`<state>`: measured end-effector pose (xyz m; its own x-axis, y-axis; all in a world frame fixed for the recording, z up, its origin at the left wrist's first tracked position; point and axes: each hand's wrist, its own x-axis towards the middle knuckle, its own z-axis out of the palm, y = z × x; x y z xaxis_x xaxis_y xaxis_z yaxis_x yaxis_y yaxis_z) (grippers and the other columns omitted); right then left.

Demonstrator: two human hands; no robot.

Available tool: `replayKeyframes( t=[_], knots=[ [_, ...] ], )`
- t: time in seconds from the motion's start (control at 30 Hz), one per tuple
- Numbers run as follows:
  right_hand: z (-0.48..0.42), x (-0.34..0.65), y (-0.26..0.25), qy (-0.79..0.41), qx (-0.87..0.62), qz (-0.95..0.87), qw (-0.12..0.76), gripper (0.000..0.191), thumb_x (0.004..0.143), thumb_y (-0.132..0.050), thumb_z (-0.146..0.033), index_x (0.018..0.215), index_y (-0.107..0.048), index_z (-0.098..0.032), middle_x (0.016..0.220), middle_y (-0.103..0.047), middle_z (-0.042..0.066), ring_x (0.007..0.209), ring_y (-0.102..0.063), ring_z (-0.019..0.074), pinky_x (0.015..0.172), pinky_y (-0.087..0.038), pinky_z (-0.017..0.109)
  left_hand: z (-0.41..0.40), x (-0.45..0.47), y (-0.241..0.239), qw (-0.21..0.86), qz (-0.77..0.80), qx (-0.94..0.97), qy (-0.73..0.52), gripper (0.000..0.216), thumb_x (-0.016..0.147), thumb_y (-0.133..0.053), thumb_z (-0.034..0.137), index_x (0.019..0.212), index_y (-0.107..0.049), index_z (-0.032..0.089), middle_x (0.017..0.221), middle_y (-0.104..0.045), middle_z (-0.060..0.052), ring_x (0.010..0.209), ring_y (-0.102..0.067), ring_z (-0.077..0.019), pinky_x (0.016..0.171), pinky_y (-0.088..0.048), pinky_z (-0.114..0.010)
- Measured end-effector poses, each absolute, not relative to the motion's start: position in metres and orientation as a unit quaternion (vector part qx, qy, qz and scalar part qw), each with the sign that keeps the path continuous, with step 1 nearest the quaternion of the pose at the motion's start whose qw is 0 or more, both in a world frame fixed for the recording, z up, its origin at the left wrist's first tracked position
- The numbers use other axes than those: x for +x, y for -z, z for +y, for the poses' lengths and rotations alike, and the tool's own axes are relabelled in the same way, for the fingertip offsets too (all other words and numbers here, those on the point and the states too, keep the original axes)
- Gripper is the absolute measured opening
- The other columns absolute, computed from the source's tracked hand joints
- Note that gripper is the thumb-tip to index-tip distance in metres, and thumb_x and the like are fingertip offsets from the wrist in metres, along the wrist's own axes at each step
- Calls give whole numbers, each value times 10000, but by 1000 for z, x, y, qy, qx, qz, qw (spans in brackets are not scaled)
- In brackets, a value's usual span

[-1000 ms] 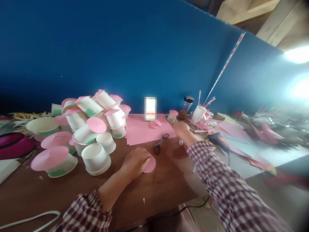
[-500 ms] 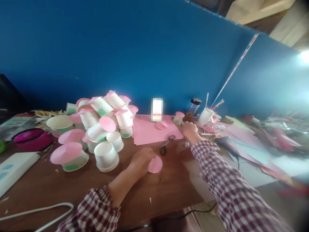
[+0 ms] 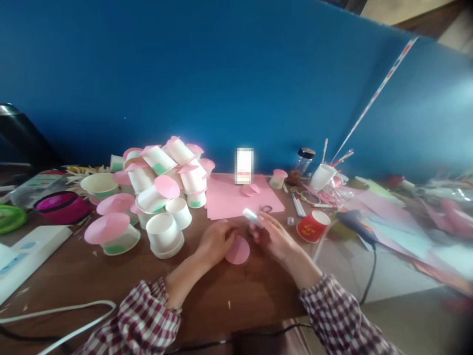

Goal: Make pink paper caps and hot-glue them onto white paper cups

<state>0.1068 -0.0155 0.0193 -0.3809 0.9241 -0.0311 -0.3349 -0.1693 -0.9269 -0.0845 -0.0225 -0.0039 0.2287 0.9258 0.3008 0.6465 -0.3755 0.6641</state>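
My left hand rests on the brown table with its fingers curled down onto the left edge of a pink paper circle. Just right of the circle, my right hand is closed around a small white glue stick, its tip pointing up and to the left. The stick's small cap lies on the table a little to the right. Both sleeves are red-and-white checked.
A heap of white paper cups, several topped with pink circles, lies left. Pink paper sheets and scissors handles sit behind my hands. A red cup, markers, a glue gun and paper scraps fill the right.
My right hand came back from the far right clutter to the pink circle, now holding the glue stick. The view shifted right; a red cup shows where the arm was.
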Motion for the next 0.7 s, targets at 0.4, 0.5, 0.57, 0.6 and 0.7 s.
replayKeyframes(
  t=[0.4, 0.5, 0.57, 0.6, 0.7],
  knots=[
    [-17, 109, -18, -830, -216, -341, 385, 203, 815, -513, -322, 686, -446, -181, 531, -337, -64, 421, -234, 53, 395, -228, 156, -26, -90, -9, 185, 498, 816, -228, 194, 836, -474, 273, 917, -649, 255, 871, -616, -6, 792, -562, -156, 681, -419, -262],
    [-17, 110, -16, -828, -222, -338, 388, 141, 801, -539, -325, 771, -497, -193, 510, -315, -77, 415, -201, 59, 386, -211, 155, -23, -92, -10, 170, 485, 835, -195, 181, 816, -506, 290, 895, -664, 249, 851, -593, -17, 783, -554, -161, 687, -418, -269],
    [-16, 111, -15, -818, -228, -334, 409, 113, 789, -570, -301, 827, -524, -205, 509, -297, -85, 423, -198, 63, 389, -208, 149, -22, -92, -10, 161, 483, 842, -177, 195, 822, -504, 317, 872, -674, 234, 836, -580, -28, 780, -552, -166, 686, -419, -272],
    [-16, 112, -14, -808, -232, -336, 424, 110, 783, -586, -289, 837, -535, -207, 518, -293, -85, 431, -208, 64, 392, -215, 148, -21, -92, -10, 158, 484, 843, -172, 205, 827, -500, 326, 869, -676, 230, 838, -577, -33, 786, -552, -168, 687, -420, -272],
    [-16, 111, -11, -757, -256, -363, 479, 137, 764, -636, -295, 847, -575, -204, 568, -322, -70, 473, -268, 76, 416, -282, 172, -20, -92, -9, 154, 493, 840, -164, 220, 833, -501, 349, 878, -678, 226, 859, -576, -45, 816, -552, -178, 700, -423, -274]
  ],
)
